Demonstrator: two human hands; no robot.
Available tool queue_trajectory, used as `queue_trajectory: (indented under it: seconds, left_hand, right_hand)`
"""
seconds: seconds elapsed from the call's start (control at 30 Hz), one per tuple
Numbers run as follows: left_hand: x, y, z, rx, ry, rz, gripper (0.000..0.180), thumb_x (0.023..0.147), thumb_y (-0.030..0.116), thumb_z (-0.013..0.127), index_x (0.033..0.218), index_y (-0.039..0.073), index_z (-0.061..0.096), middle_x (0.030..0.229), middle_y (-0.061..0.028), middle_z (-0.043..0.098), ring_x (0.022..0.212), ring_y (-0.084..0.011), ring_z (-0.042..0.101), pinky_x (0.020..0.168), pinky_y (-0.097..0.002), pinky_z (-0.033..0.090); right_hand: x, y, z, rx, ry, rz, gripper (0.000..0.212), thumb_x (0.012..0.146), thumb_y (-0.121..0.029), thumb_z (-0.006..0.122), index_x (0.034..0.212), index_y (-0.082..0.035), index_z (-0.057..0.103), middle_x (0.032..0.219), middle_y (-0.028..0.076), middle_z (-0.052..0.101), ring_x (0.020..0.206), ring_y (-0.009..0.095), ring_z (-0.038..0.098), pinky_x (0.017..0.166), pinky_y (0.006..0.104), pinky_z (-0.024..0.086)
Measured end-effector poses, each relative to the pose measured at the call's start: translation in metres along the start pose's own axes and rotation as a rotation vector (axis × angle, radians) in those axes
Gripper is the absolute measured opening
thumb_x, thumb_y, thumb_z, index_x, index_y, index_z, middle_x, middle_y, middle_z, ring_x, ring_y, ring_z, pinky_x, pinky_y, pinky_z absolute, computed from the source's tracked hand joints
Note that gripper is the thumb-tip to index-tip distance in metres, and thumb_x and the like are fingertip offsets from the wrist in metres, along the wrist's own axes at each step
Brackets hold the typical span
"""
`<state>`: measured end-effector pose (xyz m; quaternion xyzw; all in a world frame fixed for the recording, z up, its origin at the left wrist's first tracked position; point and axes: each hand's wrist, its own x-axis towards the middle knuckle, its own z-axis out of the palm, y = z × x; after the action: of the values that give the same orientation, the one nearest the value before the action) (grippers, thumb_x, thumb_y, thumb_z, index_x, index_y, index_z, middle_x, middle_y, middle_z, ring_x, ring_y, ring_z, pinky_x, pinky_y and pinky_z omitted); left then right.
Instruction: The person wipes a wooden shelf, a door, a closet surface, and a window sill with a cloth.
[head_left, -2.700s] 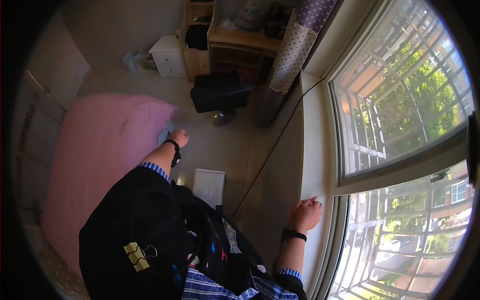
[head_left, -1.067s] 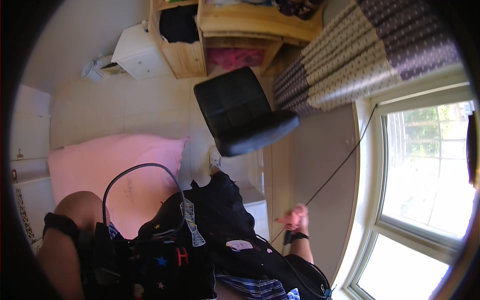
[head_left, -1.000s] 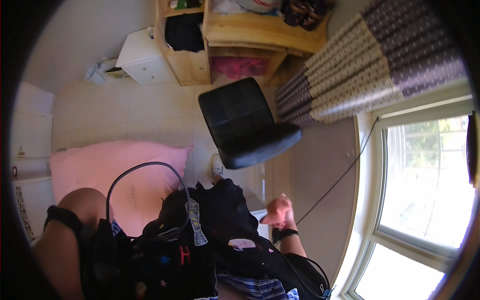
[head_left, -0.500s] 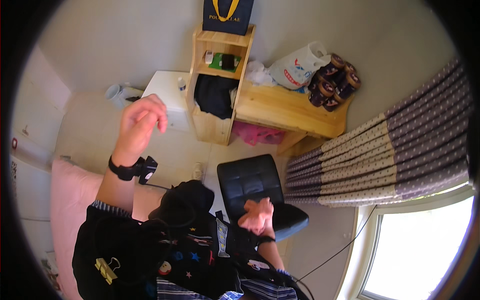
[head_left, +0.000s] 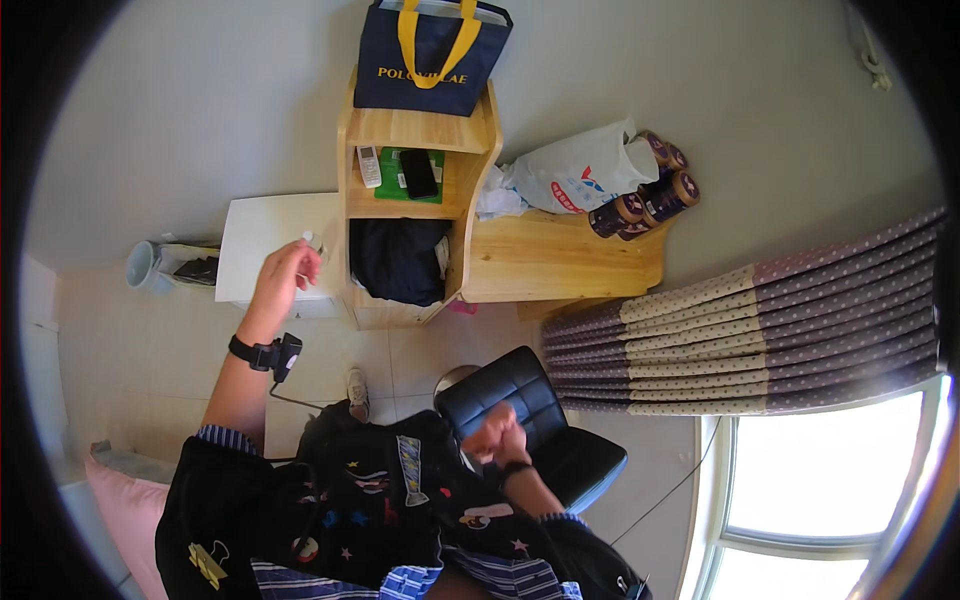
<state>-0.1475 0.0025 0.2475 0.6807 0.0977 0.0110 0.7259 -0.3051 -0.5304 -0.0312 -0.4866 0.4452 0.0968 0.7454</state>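
My left hand (head_left: 284, 276) is raised in front of the white cabinet (head_left: 265, 230), its fingers curled in and nothing visible in them. A small bottle (head_left: 312, 241) on the cabinet top shows just past the fingertips, mostly covered by them. My right hand (head_left: 494, 436) hovers over the black padded chair (head_left: 520, 385), nearest to its backrest; it is slightly smeared, and its finger pose is unclear. Each wrist wears a black band, and a small device (head_left: 286, 356) with a cable hangs from the left one.
A wooden shelf unit (head_left: 400, 125) bears a navy bag (head_left: 425, 60), a black phone (head_left: 418, 173), a white remote (head_left: 369, 167) and dark cloth (head_left: 395, 262). Its desk (head_left: 560, 255) holds a plastic bag (head_left: 585, 170) and several dark jars (head_left: 668, 195). Curtains (head_left: 690, 330) hang at right; a bin (head_left: 143, 265) stands left.
My view has shifted toward the shelf and desk, which appear larger. The left hand's fingertips now overlap the bottle on the cabinet. The right hand has changed pose over the chair.
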Motion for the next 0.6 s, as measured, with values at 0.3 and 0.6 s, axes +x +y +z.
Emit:
queue_trajectory:
  seconds: [0.3, 0.6]
  left_hand:
    - [-0.024, 0.017, -0.095, -0.045, 0.226, 0.08, 0.044, 0.112, 0.035, 0.043, 0.087, 0.005, 0.063, 0.076, -0.0013, 0.062, 0.069, -0.0095, 0.057, 0.065, -0.0254, 0.043]
    - [-0.043, 0.019, -0.118, 0.061, 0.589, 0.003, 0.046, 0.111, 0.036, 0.045, 0.084, 0.005, 0.065, 0.073, -0.0025, 0.062, 0.067, -0.01, 0.056, 0.062, -0.0255, 0.043]
  right_hand:
    - [-0.009, -0.377, 0.414, -0.765, 0.122, -1.27, 0.043, 0.101, -0.042, 0.063, 0.106, 0.0, 0.066, 0.094, 0.018, 0.072, 0.083, 0.03, 0.067, 0.076, 0.0419, 0.053]
    - [0.009, -0.388, 0.588, -1.594, 0.189, -1.437, 0.057, 0.09, -0.042, 0.066, 0.137, -0.011, 0.057, 0.13, 0.02, 0.06, 0.122, 0.039, 0.059, 0.094, 0.0495, 0.055]
